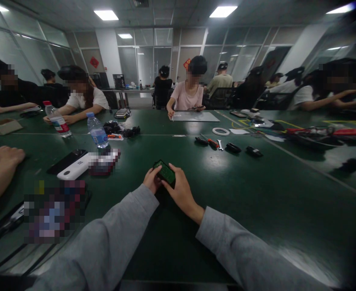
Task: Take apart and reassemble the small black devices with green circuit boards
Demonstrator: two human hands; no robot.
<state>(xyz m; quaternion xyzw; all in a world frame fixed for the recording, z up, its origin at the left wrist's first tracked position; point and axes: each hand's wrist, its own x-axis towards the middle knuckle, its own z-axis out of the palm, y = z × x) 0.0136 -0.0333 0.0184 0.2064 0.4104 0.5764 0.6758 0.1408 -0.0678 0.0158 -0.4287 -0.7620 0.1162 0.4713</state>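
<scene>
Between both my hands is a small green circuit board (165, 171) with a dark edge or case around it, held tilted just above the table. My left hand (151, 178) grips its left side, thumb lying over the face. On the other side my right hand (181, 189) closes on its right edge, with fingers at the top corner and the thumb at the bottom. The underside of the board is hidden. Both my forearms are in grey sleeves.
Left of my hands are a white power bank (72, 169), a black phone (67, 159), a blue-capped bottle (97, 131) and a red-capped bottle (57, 121). Ahead lie a screwdriver (212, 143), a wrench (220, 145) and a tape roll (220, 131). A co-worker's arm (2, 169) rests at left.
</scene>
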